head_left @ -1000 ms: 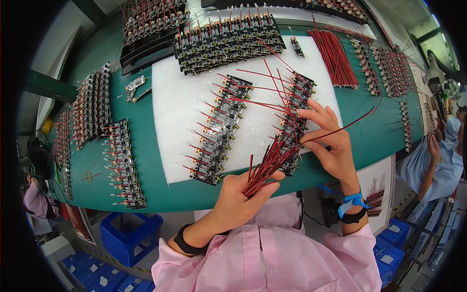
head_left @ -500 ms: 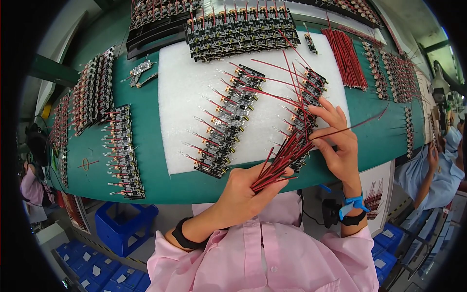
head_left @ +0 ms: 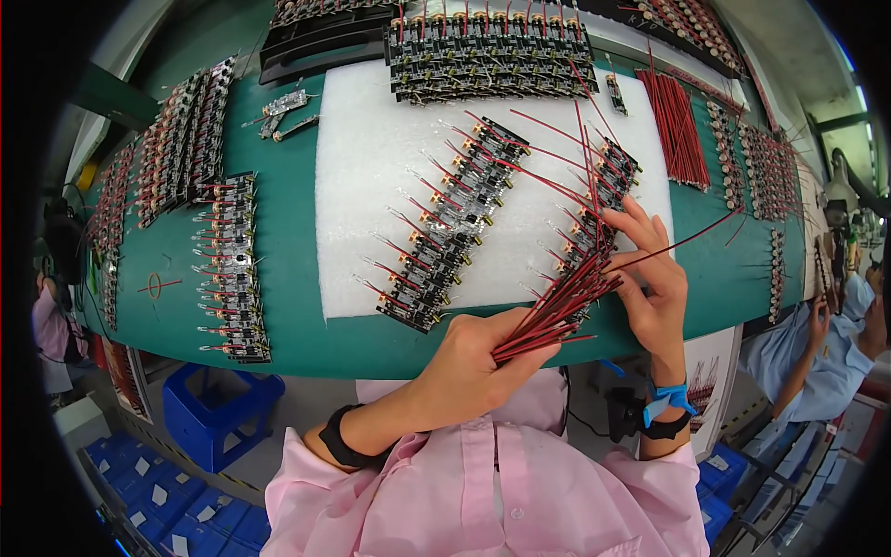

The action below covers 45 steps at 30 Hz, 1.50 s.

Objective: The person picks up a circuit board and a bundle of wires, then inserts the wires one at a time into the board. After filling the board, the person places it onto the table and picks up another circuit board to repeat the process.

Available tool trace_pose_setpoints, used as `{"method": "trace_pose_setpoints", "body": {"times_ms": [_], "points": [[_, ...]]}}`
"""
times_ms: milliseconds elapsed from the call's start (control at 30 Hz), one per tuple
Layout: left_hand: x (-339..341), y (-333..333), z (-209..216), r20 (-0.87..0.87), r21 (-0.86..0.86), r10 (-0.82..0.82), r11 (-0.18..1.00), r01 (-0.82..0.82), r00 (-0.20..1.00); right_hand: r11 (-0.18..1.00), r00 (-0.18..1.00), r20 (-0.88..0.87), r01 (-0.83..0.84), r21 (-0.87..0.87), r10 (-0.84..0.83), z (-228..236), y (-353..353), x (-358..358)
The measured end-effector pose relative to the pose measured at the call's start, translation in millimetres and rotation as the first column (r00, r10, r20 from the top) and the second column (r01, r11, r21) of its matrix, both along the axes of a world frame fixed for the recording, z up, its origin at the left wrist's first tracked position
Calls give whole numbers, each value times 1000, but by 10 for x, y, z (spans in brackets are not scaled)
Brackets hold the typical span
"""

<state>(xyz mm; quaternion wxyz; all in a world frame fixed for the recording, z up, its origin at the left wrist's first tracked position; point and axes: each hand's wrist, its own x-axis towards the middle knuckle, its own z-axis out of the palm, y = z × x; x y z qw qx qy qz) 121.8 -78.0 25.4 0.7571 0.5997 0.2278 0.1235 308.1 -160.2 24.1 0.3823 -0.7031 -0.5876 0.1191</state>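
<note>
gripping a bundle of red wires (head_left: 557,311) in my left hand (head_left: 473,367), fist clenched round the lower ends so they fan up and to the right over the white foam pad (head_left: 371,176). my right hand (head_left: 654,283) is on the near end of the right row of circuit boards (head_left: 594,209), fingers curled and pinching at 1 wire among the boards, its palm beside the fanned bundle. a second row of boards (head_left: 450,227) runs diagonally across the pad to the left, each with short red leads sticking out. a loose heap of red wires (head_left: 677,116) lies on the green table (head_left: 288,278) past the pad's right edge. more boards stand in a long rack (head_left: 492,51) at the far side, and another strip of boards (head_left: 232,265) sits on the table left of the pad.
</note>
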Motion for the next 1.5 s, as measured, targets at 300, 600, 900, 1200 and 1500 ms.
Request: {"method": "trace_pose_setpoints", "body": {"times_ms": [300,600,900,1200,1500], "points": [[-4,14,-31,50,28,-18,999,16,999,998,1000,28,1,55,-3,-34,0,-53],[2,15,-11,81,97,16,995,-24,997,999,997,81,7,53,-11,-24,8,-83],[-3,7,-6,48,82,7,997,-11,999,999,995,94,11,45,-16,-33,-12,-96],[3,4,23,1,39,7,999,-7,1000,999,994,106,10,48,-15,-43,-17,-96],[4,-22,2,-18,25,24,999,-23,1000,999,991,133,-6,45,0,-35,-22,-87]]}}
